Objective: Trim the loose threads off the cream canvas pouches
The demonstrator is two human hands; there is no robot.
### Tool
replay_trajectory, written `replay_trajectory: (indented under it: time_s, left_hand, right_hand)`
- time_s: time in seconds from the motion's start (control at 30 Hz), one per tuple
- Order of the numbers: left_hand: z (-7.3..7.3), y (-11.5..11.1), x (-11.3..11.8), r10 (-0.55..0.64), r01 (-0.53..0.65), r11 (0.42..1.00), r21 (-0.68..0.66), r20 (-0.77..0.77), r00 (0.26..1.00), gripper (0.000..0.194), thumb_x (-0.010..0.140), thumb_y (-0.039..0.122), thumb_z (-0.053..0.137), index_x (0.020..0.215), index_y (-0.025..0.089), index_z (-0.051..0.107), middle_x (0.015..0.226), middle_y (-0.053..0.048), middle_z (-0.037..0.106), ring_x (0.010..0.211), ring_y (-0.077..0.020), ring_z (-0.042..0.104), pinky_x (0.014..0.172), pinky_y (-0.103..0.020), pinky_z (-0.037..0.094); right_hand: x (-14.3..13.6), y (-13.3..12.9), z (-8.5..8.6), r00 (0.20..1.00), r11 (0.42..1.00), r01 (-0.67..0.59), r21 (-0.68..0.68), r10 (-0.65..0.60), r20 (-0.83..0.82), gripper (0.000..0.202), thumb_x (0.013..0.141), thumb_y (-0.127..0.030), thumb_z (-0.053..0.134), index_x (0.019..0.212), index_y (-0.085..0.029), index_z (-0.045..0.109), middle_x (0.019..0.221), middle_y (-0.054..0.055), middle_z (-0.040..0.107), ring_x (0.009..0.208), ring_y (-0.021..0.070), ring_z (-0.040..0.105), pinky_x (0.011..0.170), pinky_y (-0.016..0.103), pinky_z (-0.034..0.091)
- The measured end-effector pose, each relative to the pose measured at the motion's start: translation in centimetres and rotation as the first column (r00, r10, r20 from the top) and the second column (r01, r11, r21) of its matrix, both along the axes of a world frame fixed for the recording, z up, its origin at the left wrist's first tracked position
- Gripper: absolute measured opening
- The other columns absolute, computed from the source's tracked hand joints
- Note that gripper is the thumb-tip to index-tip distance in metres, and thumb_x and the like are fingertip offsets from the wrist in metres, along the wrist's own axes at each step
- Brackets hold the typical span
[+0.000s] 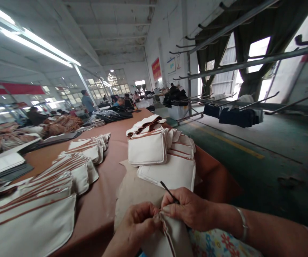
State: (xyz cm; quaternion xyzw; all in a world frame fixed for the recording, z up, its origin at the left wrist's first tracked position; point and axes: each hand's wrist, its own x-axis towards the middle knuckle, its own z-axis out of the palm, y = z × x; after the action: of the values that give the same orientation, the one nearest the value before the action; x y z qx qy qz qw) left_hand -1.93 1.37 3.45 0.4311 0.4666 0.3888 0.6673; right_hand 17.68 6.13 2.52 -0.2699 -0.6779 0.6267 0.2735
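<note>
At the bottom centre, my left hand is closed, pinching the brown-lined edge of an off-white flat pouch. Facing it, my right hand is closed on the same edge, fingertips close to the left ones. A thin dark stick-like tool also sticks out from the right fingers, pointing up and left; its kind cannot be made out. The pouch's lower part runs out of the picture. Just beyond my hands, a stack of similar off-white pouches rests on the table.
Overlapping rows of off-white pouches lie along the left of the brown-covered table. A beige sheet lies under the near stack. To the right stands a metal rack with hanging dark pieces. People sit and stand farther back.
</note>
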Motion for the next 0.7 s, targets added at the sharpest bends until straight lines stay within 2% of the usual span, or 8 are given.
replay_trajectory:
  time_s: [0.13,0.23,0.37,0.47,0.53,0.6,0.7]
  left_hand:
    - [-0.2,-0.1,-0.2,0.01,-0.011,1.0,-0.026,-0.034,0.999,0.029,0.066,0.035,0.083,0.067,0.01,0.069,0.058,-0.002,0.064,0.05,-0.0075,0.047,0.05,-0.019,0.031]
    - [-0.6,-0.1,-0.4,0.019,-0.019,0.999,-0.043,-0.002,1.0,0.03,0.067,0.037,0.084,0.068,0.011,0.068,0.056,-0.001,0.063,0.048,-0.007,0.047,0.049,-0.019,0.029]
    - [-1.1,0.1,-0.4,0.029,-0.029,0.998,-0.047,0.003,1.0,0.028,0.068,0.036,0.083,0.07,0.013,0.067,0.058,-0.001,0.064,0.049,-0.0083,0.05,0.049,-0.019,0.031]
    - [-1.3,0.3,-0.2,0.04,-0.04,0.999,0.004,-0.094,0.995,0.029,0.07,0.039,0.079,0.068,0.014,0.063,0.056,0.001,0.06,0.047,-0.0083,0.047,0.048,-0.02,0.028]
    - [-1.0,0.3,-0.1,0.039,-0.026,0.998,0.065,-0.201,0.979,0.028,0.074,0.04,0.074,0.07,0.014,0.063,0.057,0.002,0.058,0.048,-0.0081,0.045,0.048,-0.02,0.027]
    - [-0.7,0.3,0.1,0.036,-0.005,0.995,0.103,-0.295,0.955,0.026,0.078,0.039,0.07,0.073,0.013,0.064,0.059,0.002,0.057,0.051,-0.0084,0.044,0.049,-0.02,0.027]
    - [-0.7,0.5,0.1,0.036,0.006,0.993,0.114,-0.369,0.929,0.024,0.077,0.037,0.066,0.071,0.014,0.061,0.057,0.003,0.052,0.051,-0.0081,0.04,0.048,-0.02,0.024]
  right_hand:
    - [-0.2,0.1,0.2,1.0,0.989,0.0,-0.146,-0.002,-0.018,0.031,0.081,-0.044,0.064,0.082,-0.014,0.056,0.061,-0.004,0.048,0.05,0.007,0.038,0.045,0.018,0.029]
    - [-0.3,0.0,0.6,0.999,0.967,0.024,-0.252,-0.017,0.031,0.024,0.082,-0.039,0.063,0.084,-0.016,0.055,0.052,-0.009,0.043,0.037,0.0047,0.032,0.036,0.016,0.025]
    - [-0.3,0.1,0.7,0.998,0.956,0.033,-0.291,-0.013,0.069,0.018,0.086,-0.036,0.058,0.084,-0.018,0.054,0.048,-0.01,0.043,0.029,0.005,0.031,0.029,0.016,0.024]
    - [-0.4,0.5,0.6,0.998,0.971,0.033,-0.237,-0.022,0.052,0.028,0.088,-0.045,0.057,0.082,-0.018,0.052,0.048,-0.01,0.044,0.032,0.0053,0.033,0.031,0.016,0.025]
    - [-0.5,0.7,0.7,0.996,0.991,0.058,-0.124,-0.05,0.068,0.033,0.079,-0.046,0.069,0.083,-0.016,0.055,0.054,-0.008,0.048,0.042,0.0053,0.039,0.037,0.015,0.029]
    - [-0.6,1.0,0.7,0.992,0.997,0.072,-0.025,-0.069,0.106,0.033,0.068,-0.037,0.079,0.081,-0.014,0.06,0.062,-0.005,0.054,0.053,0.0064,0.044,0.044,0.015,0.032]
    - [-0.8,1.4,0.7,0.985,0.999,0.047,0.012,-0.048,0.168,0.015,0.067,-0.02,0.072,0.077,-0.013,0.063,0.064,-0.003,0.059,0.057,0.0079,0.048,0.048,0.016,0.035]
